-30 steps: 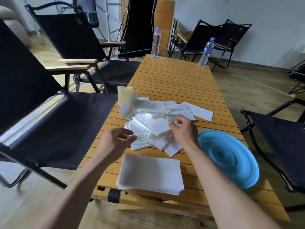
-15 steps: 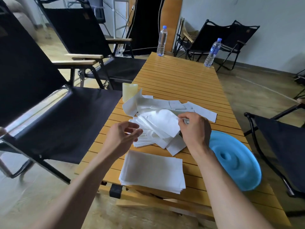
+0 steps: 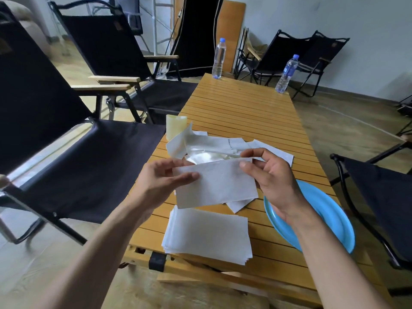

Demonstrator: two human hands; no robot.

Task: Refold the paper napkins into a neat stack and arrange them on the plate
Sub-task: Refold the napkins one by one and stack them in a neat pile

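Both hands hold one white paper napkin (image 3: 217,185) in the air above the table. My left hand (image 3: 162,181) pinches its left edge and my right hand (image 3: 270,175) pinches its upper right corner. A neat stack of folded napkins (image 3: 207,235) lies near the table's front edge. Behind the held napkin, a loose pile of unfolded napkins (image 3: 223,144) is spread over the table, partly hidden by it. The blue plate (image 3: 325,219) sits at the front right with nothing on it, partly behind my right wrist.
The slatted wooden table (image 3: 245,108) runs away from me. Two water bottles (image 3: 219,59) (image 3: 286,73) stand at its far end. A pale yellow roll (image 3: 176,126) sits at the left edge. Black folding chairs (image 3: 66,152) (image 3: 383,197) flank both sides.
My right hand lifted a napkin off the loose pile and brought it toward me. My left hand came up and took its left edge, so both hands now hold it.
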